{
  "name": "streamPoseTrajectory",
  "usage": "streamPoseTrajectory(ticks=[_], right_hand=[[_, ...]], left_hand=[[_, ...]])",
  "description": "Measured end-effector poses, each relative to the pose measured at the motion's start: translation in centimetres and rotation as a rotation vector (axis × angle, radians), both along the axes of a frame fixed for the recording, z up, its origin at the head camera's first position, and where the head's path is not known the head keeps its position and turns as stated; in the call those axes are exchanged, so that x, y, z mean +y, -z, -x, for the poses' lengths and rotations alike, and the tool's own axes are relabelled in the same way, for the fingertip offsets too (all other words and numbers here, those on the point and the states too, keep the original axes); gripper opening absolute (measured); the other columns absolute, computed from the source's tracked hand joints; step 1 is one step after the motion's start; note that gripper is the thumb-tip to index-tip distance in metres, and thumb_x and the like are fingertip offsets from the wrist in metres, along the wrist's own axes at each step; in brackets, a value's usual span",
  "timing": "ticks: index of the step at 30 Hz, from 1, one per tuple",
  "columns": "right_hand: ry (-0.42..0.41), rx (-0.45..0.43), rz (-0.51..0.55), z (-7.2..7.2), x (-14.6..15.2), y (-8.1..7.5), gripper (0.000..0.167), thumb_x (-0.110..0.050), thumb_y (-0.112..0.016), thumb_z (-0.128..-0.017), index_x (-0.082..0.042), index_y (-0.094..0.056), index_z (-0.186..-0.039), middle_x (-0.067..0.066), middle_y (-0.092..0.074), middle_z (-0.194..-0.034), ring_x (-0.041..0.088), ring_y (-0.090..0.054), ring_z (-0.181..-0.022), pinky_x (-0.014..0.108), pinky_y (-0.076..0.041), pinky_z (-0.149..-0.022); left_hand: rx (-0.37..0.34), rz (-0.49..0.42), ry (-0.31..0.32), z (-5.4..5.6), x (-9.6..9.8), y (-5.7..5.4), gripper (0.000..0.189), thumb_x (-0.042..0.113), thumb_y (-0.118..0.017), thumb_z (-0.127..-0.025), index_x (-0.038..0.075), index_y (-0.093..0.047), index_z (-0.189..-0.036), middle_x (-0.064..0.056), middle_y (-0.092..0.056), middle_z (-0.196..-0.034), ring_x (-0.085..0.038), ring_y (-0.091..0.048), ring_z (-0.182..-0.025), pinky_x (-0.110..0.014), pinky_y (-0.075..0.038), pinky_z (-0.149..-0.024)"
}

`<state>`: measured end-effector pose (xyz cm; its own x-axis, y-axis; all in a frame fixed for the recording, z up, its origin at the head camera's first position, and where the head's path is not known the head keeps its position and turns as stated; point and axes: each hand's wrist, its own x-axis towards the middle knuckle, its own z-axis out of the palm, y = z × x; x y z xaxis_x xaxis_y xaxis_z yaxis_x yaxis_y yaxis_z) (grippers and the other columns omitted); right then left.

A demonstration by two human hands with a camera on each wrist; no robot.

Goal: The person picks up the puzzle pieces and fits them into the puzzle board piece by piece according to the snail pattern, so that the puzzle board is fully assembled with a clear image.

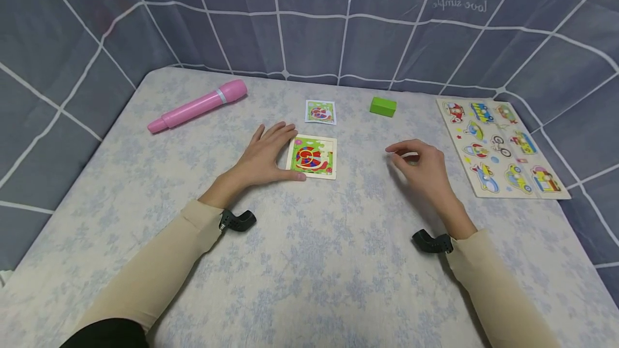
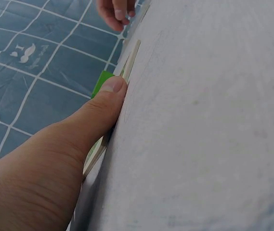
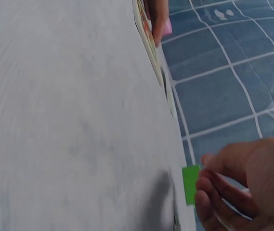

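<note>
A square snail jigsaw puzzle (image 1: 311,157) in a pale wooden tray lies mid-table, with bare pale tray showing at its upper right. My left hand (image 1: 263,157) rests at its left side with spread fingers. Its thumb (image 2: 103,98) lies along the near edge, and the index fingertip is by the far left corner. To the right of the puzzle my right hand (image 1: 425,171) hovers over the table, fingers loosely bent and thumb near the index finger. I see nothing between them. Beyond the puzzle lies a small card (image 1: 321,112) with the same snail picture.
A green block (image 1: 383,106) sits toward the back, right of the card. On the far left lies a pink marker-shaped stick (image 1: 198,106). A wooden board (image 1: 503,149) with vehicle pictures lies at the right edge. Grey checked curtain (image 1: 314,42) hangs around the table.
</note>
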<state>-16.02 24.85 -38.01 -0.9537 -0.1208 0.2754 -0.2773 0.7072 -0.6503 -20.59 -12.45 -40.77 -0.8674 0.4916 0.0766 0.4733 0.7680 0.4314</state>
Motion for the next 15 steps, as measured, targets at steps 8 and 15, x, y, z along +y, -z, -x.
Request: streamPoseTrajectory(ticks=[8, 15], right_hand=[[0.157, 0.085, -0.082, -1.0, 2.0, 0.2, 0.018, -0.007, -0.076, -0.095, 0.002, -0.078, -0.11, 0.022, -0.072, -0.105, 0.037, -0.071, -0.094, 0.043, -0.058, -0.082], [0.217, 0.086, -0.152, -1.4, 2.8, 1.1, 0.031, -0.015, -0.085, -0.089, 0.009, -0.076, -0.107, 0.028, -0.07, -0.094, 0.039, -0.063, -0.084, 0.04, -0.041, -0.08]], left_hand=[[0.0, -0.008, 0.008, 0.1, 0.0, -0.1, 0.114, 0.068, -0.083, -0.076, 0.009, -0.038, -0.163, -0.009, -0.032, -0.173, -0.027, -0.015, -0.164, -0.055, 0.002, -0.133], [-0.008, 0.0, 0.002, 0.0, 0.1, -0.1, 0.113, 0.068, -0.083, -0.077, 0.009, -0.039, -0.163, -0.008, -0.032, -0.173, -0.026, -0.016, -0.164, -0.055, 0.001, -0.133]])
